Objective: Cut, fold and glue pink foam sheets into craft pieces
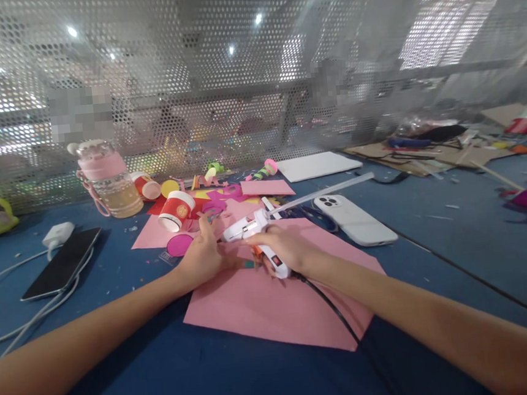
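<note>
Currently: glue gun held over pink sheet

Glue gun (257, 232) is gripped by the right hand (283, 248), fingers clenched round its handle, nozzle pointed left. Left hand (203, 259) is curled at the nozzle; what it pinches cannot be told. Both are over the pink paper (277, 307). Red cup (176, 210) lies just beyond, white phone (354, 219) to the right, black phone (62, 263) well left.

Right hand (282, 247) grips white glue gun (252, 228) over pink paper (273, 310); left hand (203, 258) touches nozzle end.
</note>
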